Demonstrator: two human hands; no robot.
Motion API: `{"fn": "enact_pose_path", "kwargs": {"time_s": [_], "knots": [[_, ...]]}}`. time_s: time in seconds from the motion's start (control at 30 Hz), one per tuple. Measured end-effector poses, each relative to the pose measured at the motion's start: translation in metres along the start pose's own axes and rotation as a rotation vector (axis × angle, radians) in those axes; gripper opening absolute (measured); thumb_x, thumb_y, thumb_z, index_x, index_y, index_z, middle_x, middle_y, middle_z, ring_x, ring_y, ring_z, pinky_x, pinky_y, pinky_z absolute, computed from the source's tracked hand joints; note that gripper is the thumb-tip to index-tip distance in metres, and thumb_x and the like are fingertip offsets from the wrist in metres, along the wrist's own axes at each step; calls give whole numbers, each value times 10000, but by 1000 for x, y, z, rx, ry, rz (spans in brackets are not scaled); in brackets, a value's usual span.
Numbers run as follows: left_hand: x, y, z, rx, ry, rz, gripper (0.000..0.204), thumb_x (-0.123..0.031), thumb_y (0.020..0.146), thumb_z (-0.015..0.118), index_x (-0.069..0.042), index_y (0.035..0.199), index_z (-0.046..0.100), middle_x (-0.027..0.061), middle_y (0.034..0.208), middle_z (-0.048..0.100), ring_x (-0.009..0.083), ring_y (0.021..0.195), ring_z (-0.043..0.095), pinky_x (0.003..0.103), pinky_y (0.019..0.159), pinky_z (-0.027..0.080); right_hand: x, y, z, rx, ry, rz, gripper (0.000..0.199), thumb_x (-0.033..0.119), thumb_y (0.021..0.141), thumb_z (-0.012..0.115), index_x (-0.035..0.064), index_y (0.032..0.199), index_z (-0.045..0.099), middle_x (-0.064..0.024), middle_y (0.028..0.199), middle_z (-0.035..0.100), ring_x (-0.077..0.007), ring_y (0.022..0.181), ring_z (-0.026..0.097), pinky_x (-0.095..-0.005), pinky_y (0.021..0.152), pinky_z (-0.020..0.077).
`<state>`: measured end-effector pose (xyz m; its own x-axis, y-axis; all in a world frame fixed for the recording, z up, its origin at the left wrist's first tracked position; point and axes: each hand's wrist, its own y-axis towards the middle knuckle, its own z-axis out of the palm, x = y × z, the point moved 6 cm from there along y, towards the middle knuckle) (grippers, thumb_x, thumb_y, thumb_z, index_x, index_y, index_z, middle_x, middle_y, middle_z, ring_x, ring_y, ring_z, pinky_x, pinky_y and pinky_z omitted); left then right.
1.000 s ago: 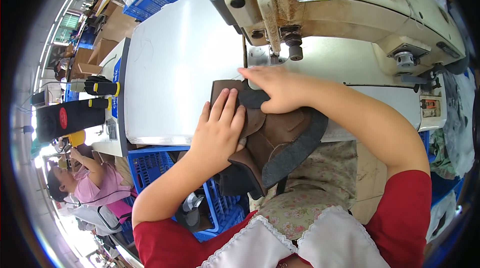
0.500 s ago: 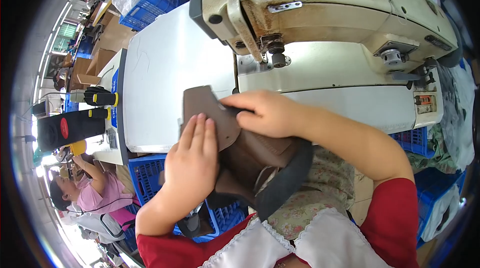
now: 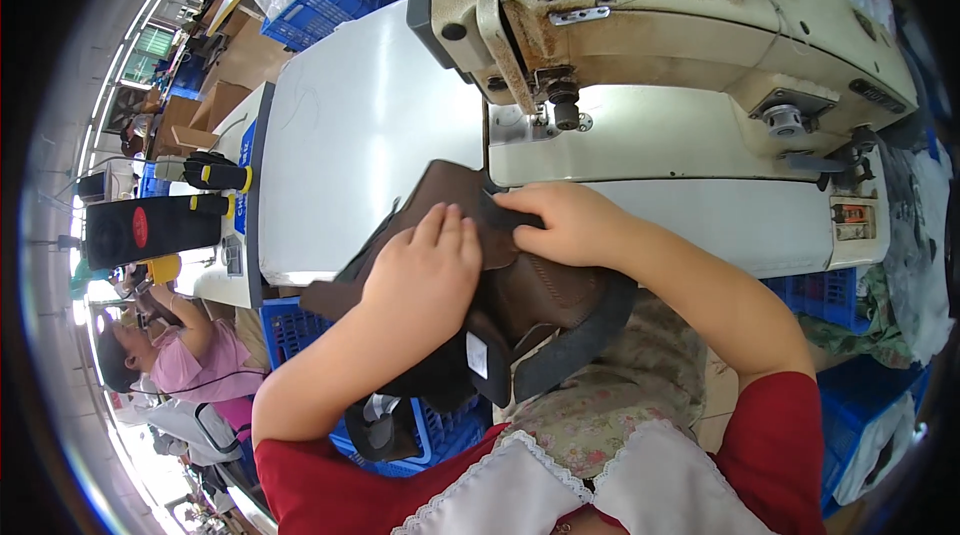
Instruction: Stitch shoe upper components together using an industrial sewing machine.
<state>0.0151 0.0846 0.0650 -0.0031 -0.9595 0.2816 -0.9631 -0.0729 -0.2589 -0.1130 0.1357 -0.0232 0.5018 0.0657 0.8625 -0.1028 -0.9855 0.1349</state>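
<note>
White table [image 3: 360, 135], largest, spans the middle. Cream sewing machine [image 3: 680, 25] on it, upper right, dirty around the head. Blue crate [image 3: 288, 330] below the table's near edge, left side. Brown-and-black stitched piece [image 3: 550, 290] at that near edge, partly overhanging, well short of the needle area. Hands apart, both on the piece: left hand [image 3: 425, 270] flat over it, fingers together, thumb hidden, can't tell if clamped; right hand [image 3: 565, 225] pinches its far side. Small white label [image 3: 477, 355] on the piece's near part.
</note>
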Motion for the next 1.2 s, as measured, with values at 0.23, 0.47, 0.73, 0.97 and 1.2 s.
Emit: {"fn": "enact_pose_path", "kwargs": {"time_s": [0.23, 0.47, 0.73, 0.97, 1.2], "knots": [[10, 54, 18, -21, -87, 200, 526, -94, 739, 621, 66, 1239, 576, 213, 1322, 580, 334, 1267, 536, 404, 1052, 440, -20, -15, -29, -93, -196, 204, 474, 189, 793, 639, 26, 1238, 638, -195, 1156, 663, -371, 1066, 626, -427, 937, 498], [12, 76, 38, -128, -183, 298, 590, -14, 665, 579, 70, 1249, 573, 241, 1425, 492, 340, 1356, 449, 425, 1062, 431, -30, -11, -42, -118, -390, 208, 385, 135, 796, 610, 31, 1161, 670, -194, 1084, 639, -399, 950, 647, -482, 851, 524], [22, 97, 31, 151, -276, 395, 661, -58, 634, 615, 62, 1282, 558, 243, 1450, 465, 366, 1353, 442, 445, 1037, 443, -24, -20, -51, -248, -259, 291, 307, 85, 810, 626, 71, 1116, 658, -187, 1051, 619, -390, 971, 633, -471, 847, 514], [10, 87, 51, -137, -100, 377, 729, -169, 643, 616, 87, 1317, 507, 298, 1436, 454, 381, 1316, 469, 423, 1043, 427, -30, -24, -50, -295, -431, 297, 192, 139, 803, 692, 74, 982, 721, -191, 957, 640, -375, 899, 652, -464, 807, 527], [0, 87, 51, -74, 4, 259, 721, -177, 639, 610, 91, 1300, 511, 334, 1420, 450, 411, 1306, 471, 394, 1024, 427, -39, -19, -62, -257, -405, 319, 199, 186, 792, 693, 91, 959, 746, -162, 889, 698, -346, 883, 676, -447, 808, 536]]}}
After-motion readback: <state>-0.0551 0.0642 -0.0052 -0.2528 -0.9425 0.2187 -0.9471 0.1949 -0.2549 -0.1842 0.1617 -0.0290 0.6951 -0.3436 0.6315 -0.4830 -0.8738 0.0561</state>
